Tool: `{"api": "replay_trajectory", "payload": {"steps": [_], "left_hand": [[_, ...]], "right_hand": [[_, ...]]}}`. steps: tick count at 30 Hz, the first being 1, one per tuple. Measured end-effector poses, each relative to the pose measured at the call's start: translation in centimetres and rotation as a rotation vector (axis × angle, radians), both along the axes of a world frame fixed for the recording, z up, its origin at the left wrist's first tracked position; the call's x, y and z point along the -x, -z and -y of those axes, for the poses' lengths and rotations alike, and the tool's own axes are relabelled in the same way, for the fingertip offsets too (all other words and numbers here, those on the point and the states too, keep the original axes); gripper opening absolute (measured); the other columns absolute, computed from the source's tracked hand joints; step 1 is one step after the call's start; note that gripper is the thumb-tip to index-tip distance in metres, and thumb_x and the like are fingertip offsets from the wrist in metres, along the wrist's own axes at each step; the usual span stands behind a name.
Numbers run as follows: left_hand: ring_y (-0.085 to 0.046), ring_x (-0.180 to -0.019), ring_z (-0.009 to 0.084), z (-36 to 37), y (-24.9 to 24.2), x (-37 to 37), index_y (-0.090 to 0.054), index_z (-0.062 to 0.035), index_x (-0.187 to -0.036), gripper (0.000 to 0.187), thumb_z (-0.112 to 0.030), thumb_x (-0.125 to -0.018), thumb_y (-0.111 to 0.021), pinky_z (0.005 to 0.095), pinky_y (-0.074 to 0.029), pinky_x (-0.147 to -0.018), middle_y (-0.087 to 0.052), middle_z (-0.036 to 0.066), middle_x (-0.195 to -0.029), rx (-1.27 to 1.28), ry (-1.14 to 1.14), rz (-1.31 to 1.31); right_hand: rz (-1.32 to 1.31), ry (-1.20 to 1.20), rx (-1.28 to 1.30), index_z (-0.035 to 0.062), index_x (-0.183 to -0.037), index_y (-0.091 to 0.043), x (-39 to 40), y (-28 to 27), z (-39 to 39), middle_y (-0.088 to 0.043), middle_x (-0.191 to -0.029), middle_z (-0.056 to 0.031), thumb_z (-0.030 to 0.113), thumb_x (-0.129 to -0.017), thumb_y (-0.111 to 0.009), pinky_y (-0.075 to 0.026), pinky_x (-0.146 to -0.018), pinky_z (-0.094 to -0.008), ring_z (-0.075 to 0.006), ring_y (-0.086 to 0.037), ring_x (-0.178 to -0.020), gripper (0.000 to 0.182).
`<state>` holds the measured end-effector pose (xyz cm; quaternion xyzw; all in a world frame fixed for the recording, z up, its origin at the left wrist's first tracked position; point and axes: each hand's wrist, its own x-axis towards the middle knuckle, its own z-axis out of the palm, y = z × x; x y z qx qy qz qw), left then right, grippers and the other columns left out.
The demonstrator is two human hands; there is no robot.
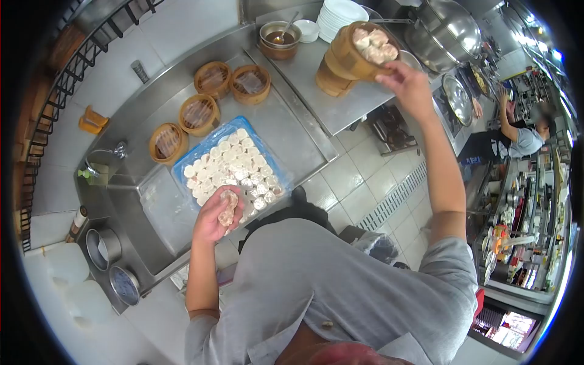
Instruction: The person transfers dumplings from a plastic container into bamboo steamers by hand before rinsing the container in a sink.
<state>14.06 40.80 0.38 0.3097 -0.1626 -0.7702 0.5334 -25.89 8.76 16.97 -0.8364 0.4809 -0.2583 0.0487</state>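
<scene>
My left hand [213,216], palm up with the fingers curled, holds pale pinkish dumplings [227,210] just over the near edge of a blue tray [260,137]. Rows of round white dumplings [225,161] cover that tray, some shiny on the near right side. Out to the far right, my right hand [406,87] grips the rim of a round bamboo steamer basket [345,58]. Several dumplings [374,45] sit inside this basket, which is tilted toward me. Beneath it stands more bamboo steamer [331,85] on the steel counter.
Several lined bamboo baskets [199,114] stand behind the tray. A metal bowl with a spoon [278,36], stacked white plates [340,18] and a large metal pot [450,33] are at the back. A sink [137,225] lies left. Another person [520,140] works at far right.
</scene>
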Motion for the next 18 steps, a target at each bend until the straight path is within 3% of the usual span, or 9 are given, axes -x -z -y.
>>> {"api": "replay_trajectory", "payload": {"steps": [1,2,6,9,18], "left_hand": [[-0.058,-0.069,0.0175,0.4,-0.2,0.5,-0.049,-0.0023,-0.129,0.037,-0.024,-0.101,-0.058,0.0264,-0.043,-0.047,-0.062,0.015,-0.100,0.012,-0.011,-0.012],[-0.058,-0.069,0.0175,0.7,-0.3,1.0,-0.049,-0.0022,-0.129,0.037,-0.024,-0.101,-0.058,0.0263,-0.043,-0.047,-0.062,0.015,-0.100,0.021,-0.019,-0.022],[-0.058,-0.071,0.0174,1.4,-0.9,3.4,-0.048,-0.0018,-0.130,0.038,-0.025,-0.101,-0.058,0.0260,-0.044,-0.048,-0.060,0.015,-0.102,0.058,-0.055,-0.031],[-0.055,-0.070,0.0176,1.5,-0.5,4.8,-0.046,-0.0016,-0.133,0.042,-0.025,-0.101,-0.057,0.0249,-0.043,-0.048,-0.058,0.018,-0.106,0.088,-0.110,-0.015],[-0.057,-0.071,0.0172,2.8,-1.1,8.4,-0.046,-0.0016,-0.133,0.042,-0.025,-0.100,-0.059,0.0244,-0.044,-0.049,-0.059,0.016,-0.105,0.071,-0.232,-0.023]], "right_hand": [[0.001,-0.019,0.068,0.0017,-0.108,-0.071,0.5,-0.4,2.1,-0.069,-0.074,-0.0089,0.023,-0.084,-0.082,-0.054,-0.064,-0.0323,-0.0156,-0.067,-0.066,0.033],[0.027,-0.002,0.061,0.0029,-0.108,-0.073,0.8,-0.8,3.9,-0.067,-0.072,-0.0125,0.026,-0.081,-0.084,-0.053,-0.062,-0.0342,-0.0222,-0.065,-0.061,0.037],[-0.002,-0.012,0.075,0.0016,-0.108,-0.073,1.7,-0.7,9.2,-0.068,-0.075,-0.0152,0.028,-0.082,-0.083,-0.053,-0.064,-0.0356,-0.0241,-0.066,-0.065,0.039],[0.028,-0.054,-0.021,0.0015,-0.108,-0.073,1.9,0.2,10.7,-0.068,-0.076,-0.0157,0.028,-0.081,-0.083,-0.053,-0.064,-0.0360,-0.0246,-0.067,-0.065,0.039],[-0.049,-0.133,0.043,0.0033,-0.108,-0.072,3.3,1.3,11.6,-0.069,-0.072,-0.0131,0.028,-0.081,-0.082,-0.054,-0.063,-0.0375,-0.0272,-0.068,-0.063,0.038]]}}
